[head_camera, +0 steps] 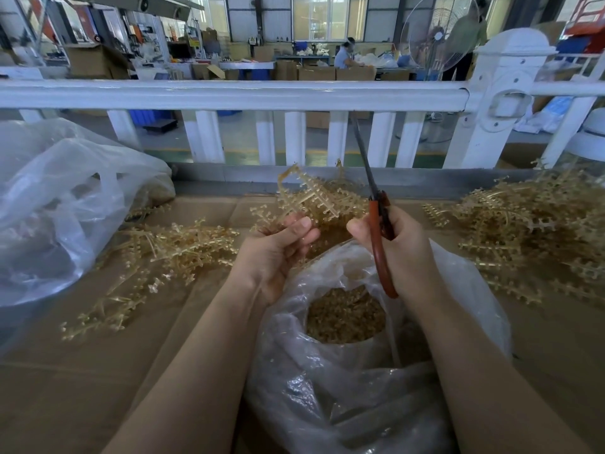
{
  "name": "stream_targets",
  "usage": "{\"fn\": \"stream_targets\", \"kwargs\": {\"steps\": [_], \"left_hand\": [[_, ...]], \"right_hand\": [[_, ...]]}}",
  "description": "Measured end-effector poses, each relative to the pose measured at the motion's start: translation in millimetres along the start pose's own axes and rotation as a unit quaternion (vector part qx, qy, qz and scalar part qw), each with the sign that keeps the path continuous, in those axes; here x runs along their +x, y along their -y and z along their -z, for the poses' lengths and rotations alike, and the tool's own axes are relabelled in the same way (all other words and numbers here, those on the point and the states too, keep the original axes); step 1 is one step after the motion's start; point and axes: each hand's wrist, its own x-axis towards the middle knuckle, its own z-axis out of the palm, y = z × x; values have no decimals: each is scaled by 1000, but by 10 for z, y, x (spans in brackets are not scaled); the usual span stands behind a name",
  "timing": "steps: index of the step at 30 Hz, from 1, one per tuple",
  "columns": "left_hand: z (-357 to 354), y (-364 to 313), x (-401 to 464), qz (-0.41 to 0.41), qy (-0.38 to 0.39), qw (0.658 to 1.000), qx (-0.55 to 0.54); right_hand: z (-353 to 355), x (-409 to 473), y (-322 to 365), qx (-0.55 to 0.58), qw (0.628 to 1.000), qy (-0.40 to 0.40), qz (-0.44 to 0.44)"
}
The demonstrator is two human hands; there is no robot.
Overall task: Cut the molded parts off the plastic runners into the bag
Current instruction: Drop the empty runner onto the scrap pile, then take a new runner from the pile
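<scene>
My left hand grips a bunch of amber plastic runners with small molded parts on their branches, held up above the table centre. My right hand grips scissors with red-orange handles; the dark blades point up and away, closed, just right of the runners. Below both hands stands a clear plastic bag, its mouth open, with a heap of cut amber parts inside.
Loose runners lie in a pile on the left and a bigger heap on the right, all on a cardboard-covered table. A large crumpled plastic bag sits far left. A white railing borders the table's far edge.
</scene>
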Motion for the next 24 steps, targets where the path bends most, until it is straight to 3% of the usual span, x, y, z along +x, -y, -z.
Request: {"fn": "stream_targets", "kwargs": {"steps": [4, 10, 24], "left_hand": [[23, -12, 17, -36, -30, 999, -10], [24, -26, 17, -96, -24, 995, -20], [-4, -8, -9, -163, 31, 986, 26]], "right_hand": [[-16, -27, -13, -101, 993, 41, 48], [-42, -27, -90, -273, 954, 73, 98], [-36, -19, -114, -329, 936, 56, 112]]}}
